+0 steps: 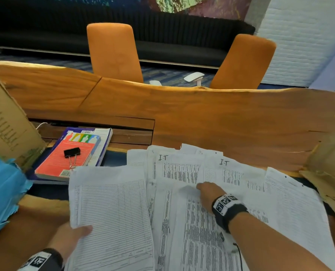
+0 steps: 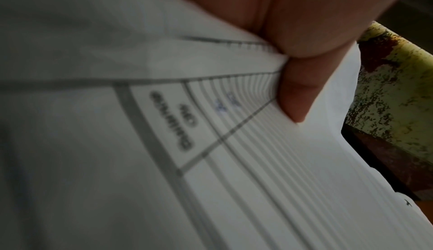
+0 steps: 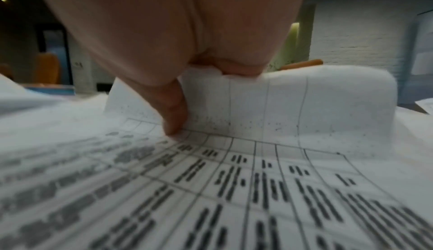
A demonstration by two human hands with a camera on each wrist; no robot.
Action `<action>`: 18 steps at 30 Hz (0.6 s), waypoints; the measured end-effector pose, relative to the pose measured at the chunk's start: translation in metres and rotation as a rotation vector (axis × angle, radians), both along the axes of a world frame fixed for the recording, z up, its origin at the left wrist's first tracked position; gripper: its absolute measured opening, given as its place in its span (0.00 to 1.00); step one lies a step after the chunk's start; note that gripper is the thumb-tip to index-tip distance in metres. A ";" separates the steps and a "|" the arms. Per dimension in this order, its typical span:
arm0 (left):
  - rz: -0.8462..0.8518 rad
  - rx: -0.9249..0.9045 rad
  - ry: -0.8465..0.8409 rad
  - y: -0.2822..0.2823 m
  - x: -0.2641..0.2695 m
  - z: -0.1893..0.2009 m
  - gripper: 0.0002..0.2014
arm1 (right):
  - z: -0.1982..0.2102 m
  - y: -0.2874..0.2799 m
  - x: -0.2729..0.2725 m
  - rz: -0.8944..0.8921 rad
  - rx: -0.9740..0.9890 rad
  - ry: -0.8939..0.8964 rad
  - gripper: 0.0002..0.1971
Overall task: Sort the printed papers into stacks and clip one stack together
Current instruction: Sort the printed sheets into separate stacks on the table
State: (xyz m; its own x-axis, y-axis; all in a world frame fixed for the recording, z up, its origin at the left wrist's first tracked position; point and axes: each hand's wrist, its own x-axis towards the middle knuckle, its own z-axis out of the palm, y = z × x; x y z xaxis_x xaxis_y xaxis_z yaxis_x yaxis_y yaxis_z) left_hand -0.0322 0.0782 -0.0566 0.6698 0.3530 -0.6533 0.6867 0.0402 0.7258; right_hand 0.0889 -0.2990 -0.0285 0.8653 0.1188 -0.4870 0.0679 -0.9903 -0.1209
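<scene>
Left hand [image 1: 70, 239] pinches a stack of ruled forms [image 1: 111, 216] at its near left edge, thumb on top. Right hand [image 1: 208, 194] pinches the curled top edge of a printed table sheet [image 3: 269, 189] in the spread papers [image 1: 291, 202] right of that stack. Binder clip [image 1: 72, 152] lies on a red book [image 1: 68, 159], beyond the left grip.

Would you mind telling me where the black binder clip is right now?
In the head view the binder clip lies on the red book at the left of the table, just beyond the lined stack held by the left hand.
</scene>
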 end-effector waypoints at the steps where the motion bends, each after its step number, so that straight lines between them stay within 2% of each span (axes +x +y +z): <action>1: -0.001 0.001 0.001 0.000 0.000 0.001 0.10 | -0.001 0.001 0.000 -0.005 -0.002 0.015 0.17; 6: -0.014 0.006 0.000 -0.002 -0.002 0.006 0.09 | 0.016 -0.008 0.006 -0.044 0.094 -0.023 0.11; 10: -0.008 0.003 0.027 -0.002 -0.001 0.009 0.10 | 0.024 -0.032 -0.006 -0.016 0.064 -0.086 0.18; 13: -0.018 0.010 0.036 -0.002 0.001 0.009 0.11 | 0.027 -0.052 -0.018 -0.101 0.140 -0.210 0.14; 15: -0.024 0.010 0.038 -0.003 0.001 0.011 0.13 | 0.029 -0.062 -0.026 -0.153 0.164 -0.179 0.13; 18: -0.024 0.022 0.039 -0.004 0.002 0.010 0.15 | 0.020 -0.065 -0.033 -0.092 0.028 -0.033 0.12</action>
